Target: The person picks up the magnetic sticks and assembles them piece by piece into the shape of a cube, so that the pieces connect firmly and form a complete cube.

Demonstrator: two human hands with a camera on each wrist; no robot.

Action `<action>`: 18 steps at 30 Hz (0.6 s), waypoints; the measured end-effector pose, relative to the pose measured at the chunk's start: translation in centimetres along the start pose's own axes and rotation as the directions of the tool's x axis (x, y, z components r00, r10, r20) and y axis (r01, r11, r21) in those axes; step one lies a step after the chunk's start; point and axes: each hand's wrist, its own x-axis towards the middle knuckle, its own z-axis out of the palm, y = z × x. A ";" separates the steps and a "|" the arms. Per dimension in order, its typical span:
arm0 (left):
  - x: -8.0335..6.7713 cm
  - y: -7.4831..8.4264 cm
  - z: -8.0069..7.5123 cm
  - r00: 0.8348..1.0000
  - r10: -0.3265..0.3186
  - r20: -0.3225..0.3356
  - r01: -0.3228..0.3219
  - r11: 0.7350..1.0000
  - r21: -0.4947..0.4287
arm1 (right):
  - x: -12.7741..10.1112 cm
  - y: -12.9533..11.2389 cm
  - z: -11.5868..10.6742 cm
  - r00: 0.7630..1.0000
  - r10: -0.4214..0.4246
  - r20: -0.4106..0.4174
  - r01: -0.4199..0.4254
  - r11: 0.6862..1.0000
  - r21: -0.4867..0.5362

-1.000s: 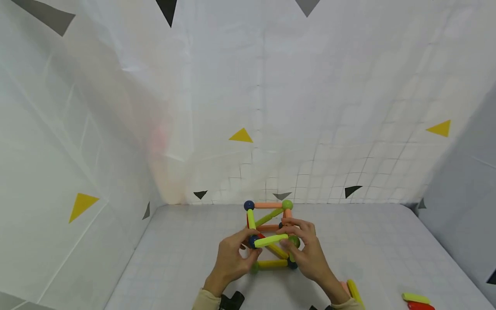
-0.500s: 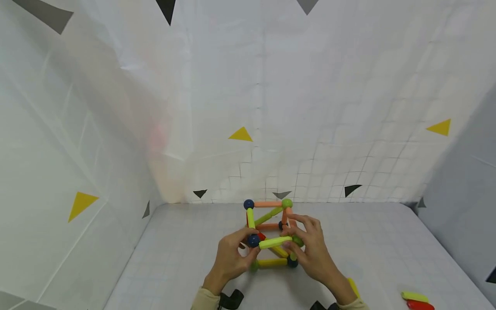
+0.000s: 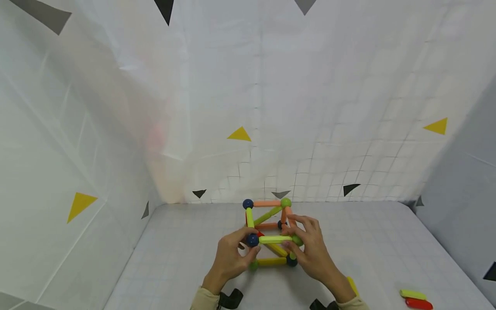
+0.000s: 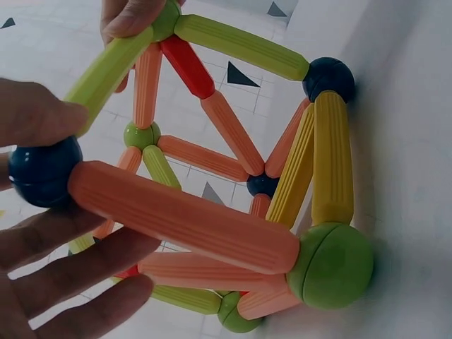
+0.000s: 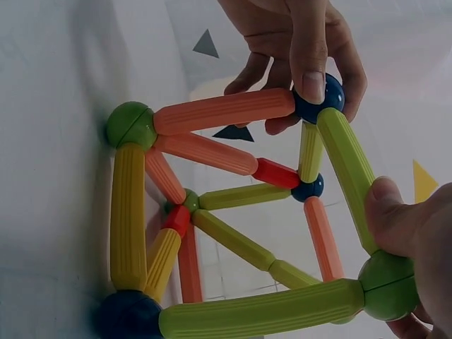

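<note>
A cube-like frame of magnetic sticks and balls stands on the white table (image 3: 174,241), with sloping braces across its sides. My left hand (image 3: 231,257) pinches the blue ball (image 3: 252,240) at its upper front left corner between thumb and fingers. A lime stick (image 3: 275,239) runs level from that ball to a green ball (image 3: 297,240) at the right corner. With thumb and fingers my right hand (image 3: 310,249) grips the stick's right end by the green ball. In the left wrist view a salmon stick (image 4: 183,215) drops from the blue ball to a lower green ball (image 4: 332,265).
Lying at the table's front right are a loose lime stick (image 3: 413,295) and a red stick (image 3: 419,304). Part of a yellow stick (image 3: 352,286) shows beside the right forearm. White sheet walls (image 3: 310,107) with triangle markers enclose the table at the back and sides.
The lime stick's left end has gone from overlapping the blue ball to its right side, and the stick has levelled out. My right hand has shifted slightly right with the green ball.
</note>
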 end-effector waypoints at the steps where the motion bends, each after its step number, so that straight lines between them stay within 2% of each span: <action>1: 0.1 0.1 0.0 1.000 0.001 0.011 -0.001 1.000 0.013 | 0.0 0.0 0.0 1.000 0.000 0.002 0.000 1.000 0.000; 7: 0.4 0.7 0.0 0.998 -0.014 0.058 0.010 0.998 0.067 | 0.1 0.4 -0.4 1.000 -0.011 0.026 0.011 1.000 -0.004; 13: 0.2 0.9 -0.1 0.997 -0.030 0.071 0.025 0.997 0.071 | 0.1 0.5 -1.1 0.995 0.023 0.097 -0.025 0.999 0.023; 18: 0.2 0.8 0.0 0.995 -0.042 0.085 0.038 0.998 0.057 | 0.1 0.7 -1.1 0.995 0.011 0.099 -0.013 1.000 0.021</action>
